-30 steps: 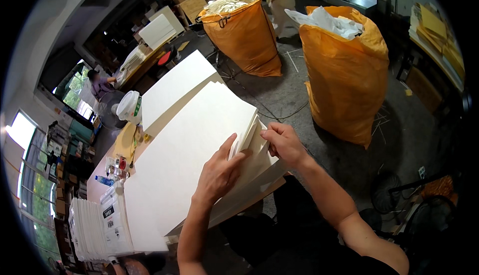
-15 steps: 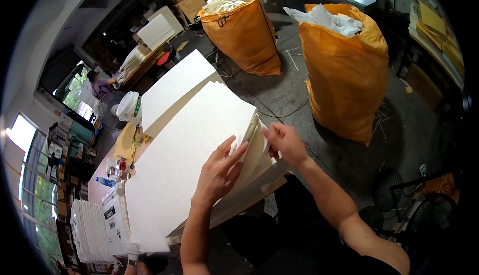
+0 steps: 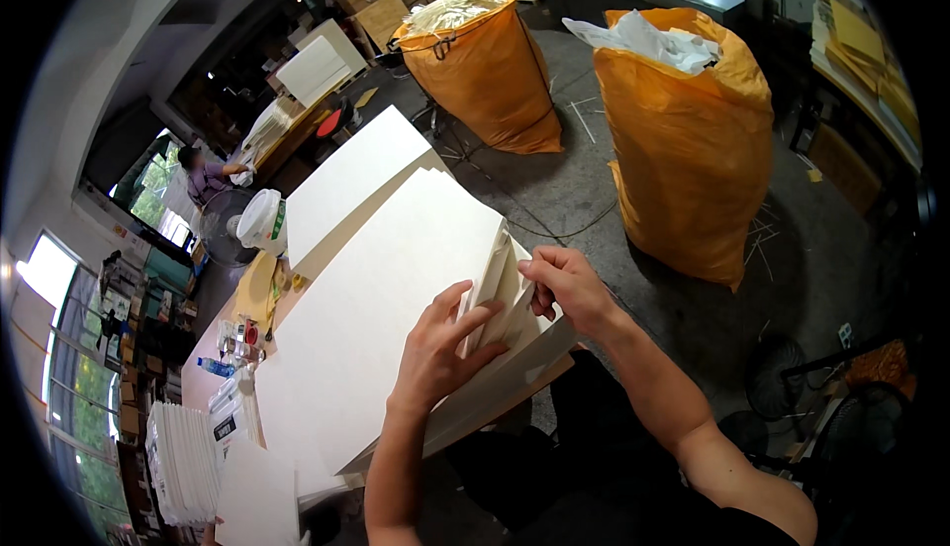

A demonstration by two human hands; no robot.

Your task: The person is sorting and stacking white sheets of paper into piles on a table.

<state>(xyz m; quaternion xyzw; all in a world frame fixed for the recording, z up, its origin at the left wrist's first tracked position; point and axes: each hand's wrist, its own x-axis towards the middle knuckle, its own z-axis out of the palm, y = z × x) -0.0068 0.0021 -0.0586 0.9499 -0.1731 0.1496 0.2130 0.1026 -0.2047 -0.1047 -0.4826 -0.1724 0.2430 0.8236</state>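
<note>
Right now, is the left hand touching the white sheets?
Touching. The head view shows the left hand lying on the stack of white sheets, its fingers pressed against the lifted edge, with no gap.

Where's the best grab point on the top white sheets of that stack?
Probably the near right corner of the white sheet stack, coming from the right edge. There the sheets fan apart and lift, so the edges are exposed; the right hand pinches them there while the left hand presses flat on top. Elsewhere the sheets lie flush.
</note>
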